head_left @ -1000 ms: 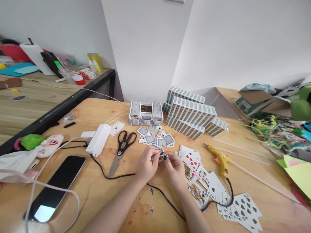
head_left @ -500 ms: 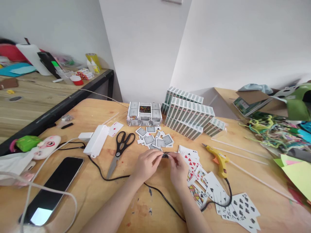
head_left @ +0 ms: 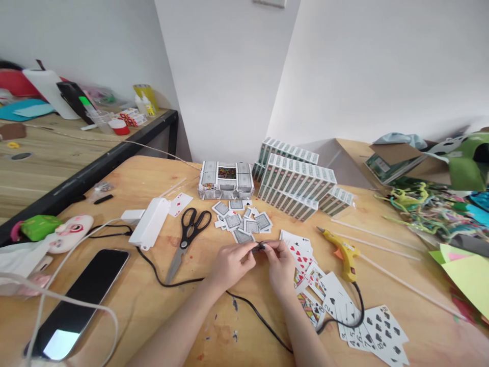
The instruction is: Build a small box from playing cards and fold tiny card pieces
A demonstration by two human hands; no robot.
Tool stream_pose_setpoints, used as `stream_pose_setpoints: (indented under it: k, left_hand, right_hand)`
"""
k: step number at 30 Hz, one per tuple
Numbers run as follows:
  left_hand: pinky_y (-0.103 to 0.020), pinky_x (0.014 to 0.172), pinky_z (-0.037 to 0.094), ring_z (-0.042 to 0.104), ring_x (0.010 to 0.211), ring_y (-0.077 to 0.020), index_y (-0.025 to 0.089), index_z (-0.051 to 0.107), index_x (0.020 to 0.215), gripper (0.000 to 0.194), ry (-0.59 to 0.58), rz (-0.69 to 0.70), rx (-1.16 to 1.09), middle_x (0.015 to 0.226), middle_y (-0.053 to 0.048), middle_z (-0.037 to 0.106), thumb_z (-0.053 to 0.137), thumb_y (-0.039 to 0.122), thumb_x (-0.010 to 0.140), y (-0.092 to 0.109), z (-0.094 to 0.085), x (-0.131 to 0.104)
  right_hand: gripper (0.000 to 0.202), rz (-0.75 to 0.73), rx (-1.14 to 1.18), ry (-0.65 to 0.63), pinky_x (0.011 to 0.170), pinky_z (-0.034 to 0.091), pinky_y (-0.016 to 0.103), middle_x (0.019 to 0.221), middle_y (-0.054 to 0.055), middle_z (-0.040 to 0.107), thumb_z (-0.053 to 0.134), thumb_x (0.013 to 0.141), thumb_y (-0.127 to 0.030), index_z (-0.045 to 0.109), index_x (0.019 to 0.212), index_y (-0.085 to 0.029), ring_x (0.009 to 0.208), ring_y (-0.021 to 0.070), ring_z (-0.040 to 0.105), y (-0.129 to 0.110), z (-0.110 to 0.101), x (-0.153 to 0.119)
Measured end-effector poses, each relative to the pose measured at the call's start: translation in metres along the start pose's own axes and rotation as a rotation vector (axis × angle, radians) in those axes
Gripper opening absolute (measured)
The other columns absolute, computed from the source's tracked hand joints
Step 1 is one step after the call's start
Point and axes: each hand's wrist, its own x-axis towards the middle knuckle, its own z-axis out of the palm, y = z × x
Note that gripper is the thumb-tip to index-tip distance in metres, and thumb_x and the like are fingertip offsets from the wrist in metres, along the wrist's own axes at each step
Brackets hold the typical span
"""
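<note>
My left hand [head_left: 232, 264] and my right hand [head_left: 281, 267] meet over the middle of the table, fingertips pinched on a small dark piece [head_left: 261, 246]. The fingers cover much of it, so its kind is hard to make out. Just beyond them lies a loose pile of small cut card pieces [head_left: 244, 223], mostly patterned backs up. Fanned playing cards [head_left: 301, 255] lie face up beside my right hand. Behind the pile stands a box covered in playing cards [head_left: 226, 181]. Black-handled scissors [head_left: 186, 242] rest to the left of my left hand.
A yellow glue gun [head_left: 344, 251] lies at the right, its black cord crossing under my arms. Clear glue sticks [head_left: 382, 239] are beyond it. Stacked card boxes [head_left: 294, 178] stand at the back. At left are a white power adapter [head_left: 151, 224] and a phone [head_left: 82, 300].
My fingers have shifted slightly around the small dark piece, which shows at a slightly different angle. Both hands stay together at nearly the same spot; the view has moved a little.
</note>
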Motion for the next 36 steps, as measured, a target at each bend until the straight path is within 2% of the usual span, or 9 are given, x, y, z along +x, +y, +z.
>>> stream_pose_setpoints:
  k: [5,10,15,20,24,31,36]
  left_hand:
    - [-0.024,0.072,0.052,0.067,0.075,-0.0124,0.021,0.063,0.097,0.021,0.015,-0.014,-0.060,0.088,-0.001,0.072,0.051,0.016,0.081,-0.002,0.001,-0.001]
    - [-0.023,0.073,0.050,0.065,0.077,-0.0114,0.021,0.063,0.087,0.011,0.046,-0.043,-0.106,0.083,0.000,0.071,0.054,0.019,0.082,-0.006,0.001,0.001]
    - [-0.023,0.068,0.048,0.062,0.072,-0.0110,0.020,0.060,0.079,0.004,0.067,-0.088,-0.114,0.075,0.001,0.068,0.057,0.022,0.081,-0.009,-0.002,0.004]
    - [-0.024,0.063,0.048,0.061,0.066,-0.0115,0.019,0.057,0.072,0.008,0.099,-0.135,-0.094,0.070,0.001,0.065,0.059,0.024,0.078,-0.010,-0.003,0.003]
    - [-0.023,0.066,0.050,0.063,0.070,-0.0114,0.021,0.061,0.081,0.006,0.090,-0.113,-0.089,0.076,0.000,0.068,0.056,0.022,0.081,-0.009,-0.001,0.003]
    - [-0.026,0.076,0.053,0.066,0.082,-0.0140,0.022,0.062,0.100,0.024,0.001,-0.085,-0.058,0.093,-0.004,0.070,0.044,0.017,0.086,-0.009,0.000,-0.001]
    - [-0.029,0.081,0.053,0.065,0.091,-0.0146,0.022,0.057,0.111,0.037,-0.054,-0.051,-0.067,0.101,-0.005,0.068,0.038,0.008,0.083,-0.007,-0.002,-0.002]
  right_hand:
    - [0.020,-0.019,-0.006,-0.001,0.066,0.047,0.031,0.066,0.003,0.065,0.064,0.070,-0.037,0.060,0.068,-0.018,0.064,0.0177,0.058,-0.001,0.000,-0.002]
    - [0.022,-0.024,-0.001,-0.018,0.067,0.048,0.032,0.065,0.004,0.066,0.066,0.070,-0.039,0.063,0.069,-0.017,0.067,0.0192,0.060,0.003,0.001,-0.003]
    - [0.020,-0.013,0.047,-0.057,0.074,0.048,0.034,0.074,0.006,0.070,0.066,0.069,-0.037,0.066,0.071,-0.017,0.073,0.0209,0.063,0.003,0.007,-0.008]
    - [0.021,-0.023,0.034,-0.135,0.081,0.048,0.037,0.086,0.007,0.071,0.060,0.075,-0.036,0.070,0.081,-0.018,0.087,0.0231,0.064,0.000,0.010,-0.015]
    - [0.025,-0.039,0.028,-0.170,0.084,0.048,0.038,0.093,0.009,0.071,0.058,0.077,-0.037,0.069,0.090,-0.018,0.093,0.0237,0.063,-0.001,0.010,-0.015]
    - [0.026,-0.065,0.040,-0.162,0.081,0.050,0.037,0.094,0.009,0.070,0.059,0.077,-0.037,0.069,0.092,-0.018,0.090,0.0229,0.064,-0.003,0.009,-0.010]
    - [0.027,-0.055,0.030,-0.147,0.084,0.049,0.039,0.097,0.009,0.070,0.059,0.077,-0.039,0.070,0.091,-0.018,0.091,0.0232,0.063,-0.001,0.006,-0.007]
